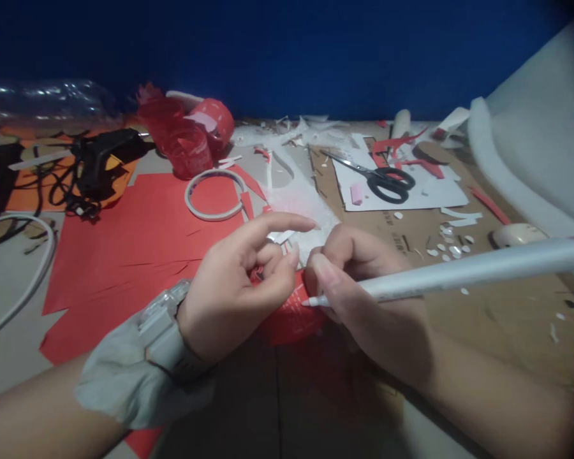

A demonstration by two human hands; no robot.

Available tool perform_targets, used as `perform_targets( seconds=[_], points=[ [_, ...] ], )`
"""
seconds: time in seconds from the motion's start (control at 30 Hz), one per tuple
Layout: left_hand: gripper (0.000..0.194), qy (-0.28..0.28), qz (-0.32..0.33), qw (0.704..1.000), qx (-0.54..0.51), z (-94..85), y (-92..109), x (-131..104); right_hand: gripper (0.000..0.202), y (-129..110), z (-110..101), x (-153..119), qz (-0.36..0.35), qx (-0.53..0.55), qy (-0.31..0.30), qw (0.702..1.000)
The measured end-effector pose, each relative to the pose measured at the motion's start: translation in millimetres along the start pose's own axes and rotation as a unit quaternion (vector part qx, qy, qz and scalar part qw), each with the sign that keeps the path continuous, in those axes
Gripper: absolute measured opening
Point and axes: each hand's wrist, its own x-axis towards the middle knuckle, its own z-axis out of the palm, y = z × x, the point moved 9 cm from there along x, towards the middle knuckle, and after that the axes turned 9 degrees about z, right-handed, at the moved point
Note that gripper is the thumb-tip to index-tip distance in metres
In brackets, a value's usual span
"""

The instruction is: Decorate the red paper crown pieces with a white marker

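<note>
My left hand (242,280) pinches a small red paper piece (291,319) between thumb and fingers, its index finger stretched out to the right. My right hand (358,287) grips a white pen (459,271), and the pen's tip rests on the red piece. Both hands meet just above the table's middle. A pale watch (165,319) sits on my left wrist. Most of the red piece is hidden by my fingers.
Large red paper sheets (138,242) cover the left. A white tape ring (215,194) and a red roll (191,143) lie behind. Black scissors (382,178) rest on white paper over brown cardboard (497,306). A black glue gun (100,159) with cable sits far left.
</note>
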Motion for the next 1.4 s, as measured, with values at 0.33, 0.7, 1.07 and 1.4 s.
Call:
perform_targets(
  seconds=[0.33,0.7,1.07,1.4],
  points=[
    [0.032,0.01,-0.018,1.0,0.011,-0.9,-1.3,-1.2,0.029,-3.4,2.2,-0.8,-0.014,-0.026,-0.004,1.0],
    [0.032,0.016,-0.014,1.0,-0.002,-2.3,-2.7,0.0,0.03,-0.7,3.7,1.0,-0.006,0.021,-0.031,0.999],
    [0.03,0.017,-0.012,1.0,-0.006,-3.1,-3.5,0.3,0.027,-2.8,5.8,-0.3,-0.012,0.016,-0.043,0.999],
    [0.03,0.01,-0.012,1.0,-0.007,-3.1,-3.8,-0.3,0.028,-3.9,5.9,0.7,-0.033,-0.001,-0.061,0.998]
  ],
)
